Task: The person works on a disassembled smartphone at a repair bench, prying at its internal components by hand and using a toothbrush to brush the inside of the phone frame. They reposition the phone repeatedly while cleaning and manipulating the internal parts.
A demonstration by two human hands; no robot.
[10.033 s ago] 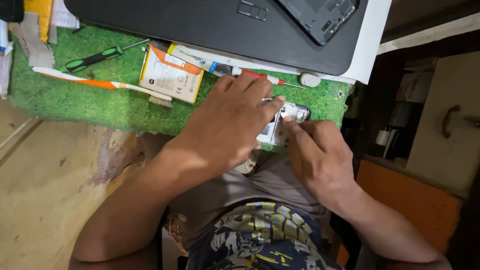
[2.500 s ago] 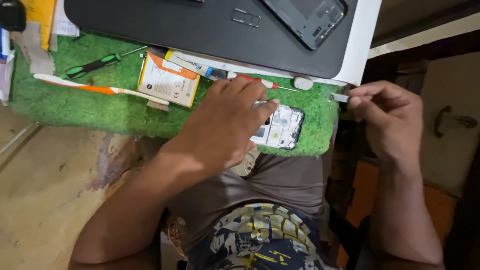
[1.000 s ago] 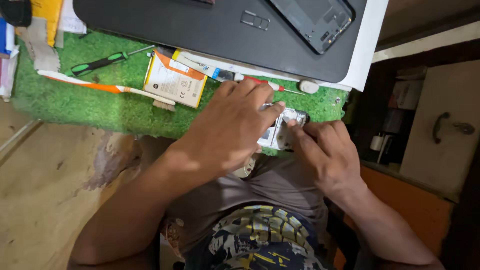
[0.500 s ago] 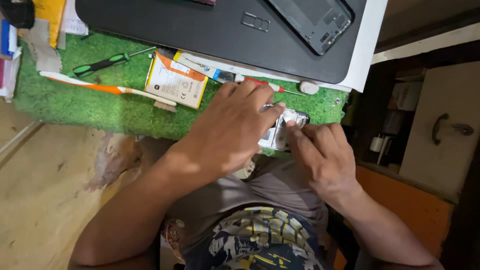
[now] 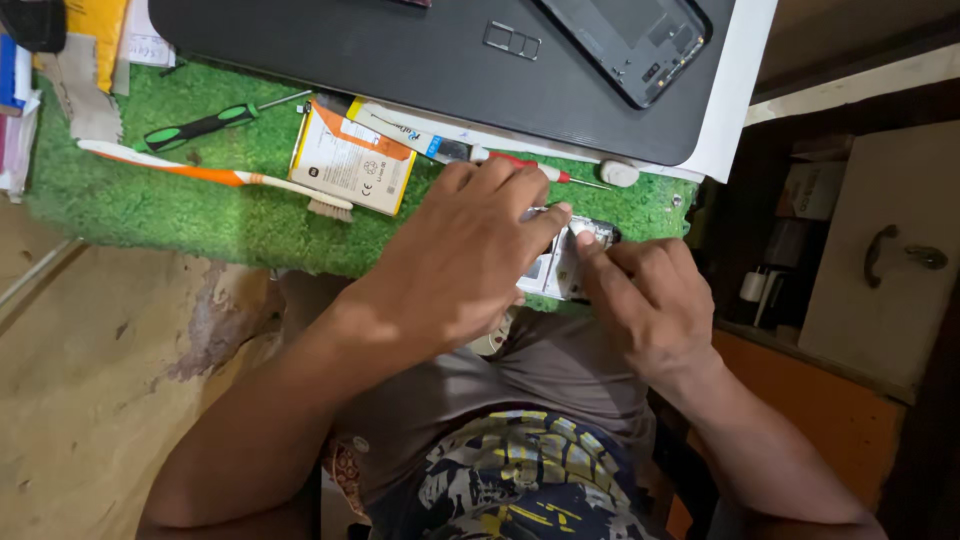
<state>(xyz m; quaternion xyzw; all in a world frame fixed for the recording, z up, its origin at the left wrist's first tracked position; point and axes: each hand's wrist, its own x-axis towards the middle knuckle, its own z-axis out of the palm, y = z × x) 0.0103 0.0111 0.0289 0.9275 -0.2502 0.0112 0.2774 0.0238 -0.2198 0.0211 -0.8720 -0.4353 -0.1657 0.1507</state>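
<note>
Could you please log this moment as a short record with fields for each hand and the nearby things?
left hand: lies over an opened phone, holding it down on the green turf mat
right hand: fingertips on the phone's right end; any tool in it is hidden
beside the hands: flat phone battery, red-handled screwdriver
further left: green-handled screwdriver, orange-and-white toothbrush
behind: black laptop with a phone back cover on it
</note>
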